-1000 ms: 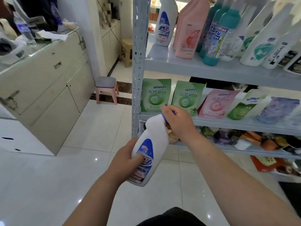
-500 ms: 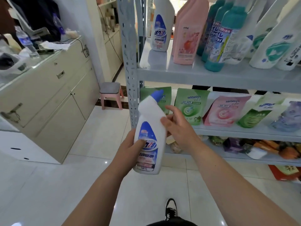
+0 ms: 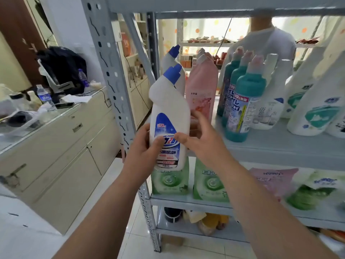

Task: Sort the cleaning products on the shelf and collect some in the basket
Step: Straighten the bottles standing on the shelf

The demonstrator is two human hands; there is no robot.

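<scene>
Left hand (image 3: 143, 144) grips white bottle (image 3: 169, 116), upright, before shelf (image 3: 280, 146). Right hand (image 3: 203, 139): thumb on label (image 3: 167, 139), fingers spread loose. Judged: bottle not yet shelved; basket not in view.

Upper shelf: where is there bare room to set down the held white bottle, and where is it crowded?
Bare: the front strip of the upper shelf, right of the teal bottles and in front of the white bottles. Crowded: the back row from the pink bottles rightward. The held bottle hides the left corner.
</scene>
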